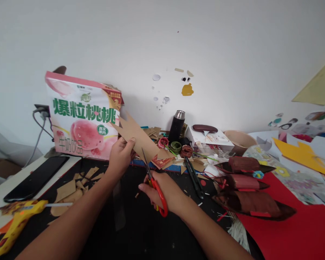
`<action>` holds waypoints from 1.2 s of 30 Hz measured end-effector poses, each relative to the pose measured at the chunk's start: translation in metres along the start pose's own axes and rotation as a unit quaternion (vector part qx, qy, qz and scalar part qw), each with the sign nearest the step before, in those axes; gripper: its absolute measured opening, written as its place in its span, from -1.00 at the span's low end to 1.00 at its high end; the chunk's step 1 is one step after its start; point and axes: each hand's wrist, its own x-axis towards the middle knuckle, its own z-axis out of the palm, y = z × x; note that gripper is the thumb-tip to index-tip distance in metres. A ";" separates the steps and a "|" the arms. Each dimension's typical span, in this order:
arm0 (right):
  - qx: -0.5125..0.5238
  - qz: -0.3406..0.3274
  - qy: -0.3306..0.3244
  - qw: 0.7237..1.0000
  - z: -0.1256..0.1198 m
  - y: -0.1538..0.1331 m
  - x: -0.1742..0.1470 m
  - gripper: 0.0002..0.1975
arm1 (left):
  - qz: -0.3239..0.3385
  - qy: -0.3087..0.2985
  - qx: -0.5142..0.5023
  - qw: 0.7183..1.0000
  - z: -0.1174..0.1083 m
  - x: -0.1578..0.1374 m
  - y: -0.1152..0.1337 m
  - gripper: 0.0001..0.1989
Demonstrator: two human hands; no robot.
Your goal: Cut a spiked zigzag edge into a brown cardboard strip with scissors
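Behind left hand [121, 156], cardboard strip [141, 141] edge hidden; scissors [155, 184] blades indistinct.

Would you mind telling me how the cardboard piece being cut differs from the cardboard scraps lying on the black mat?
The cardboard piece is one long strip with jagged points, held up off the desk by the left hand; the cardboard scraps are several smaller bits lying flat and untouched. The scissors in the right hand meet the piece, not the scraps. Both are plain brown.

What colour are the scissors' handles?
Red, on the scissors in the right hand; head view.
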 end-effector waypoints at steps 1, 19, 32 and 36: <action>-0.008 -0.003 0.006 1.000 0.000 -0.001 0.000 -0.81 | -0.001 0.001 0.000 1.000 0.000 0.000 0.000 -0.67; -0.038 -0.011 0.067 0.997 0.004 -0.001 -0.002 -0.79 | 0.031 0.032 -0.023 0.999 0.011 -0.006 -0.004 -0.73; -0.070 -0.015 0.073 0.995 0.002 -0.002 -0.001 -0.81 | 0.004 0.018 -0.012 1.000 0.006 -0.003 0.000 -0.69; -0.064 -0.020 0.061 0.996 0.001 0.000 0.000 -0.81 | 0.004 0.024 -0.012 1.000 0.007 -0.004 0.001 -0.67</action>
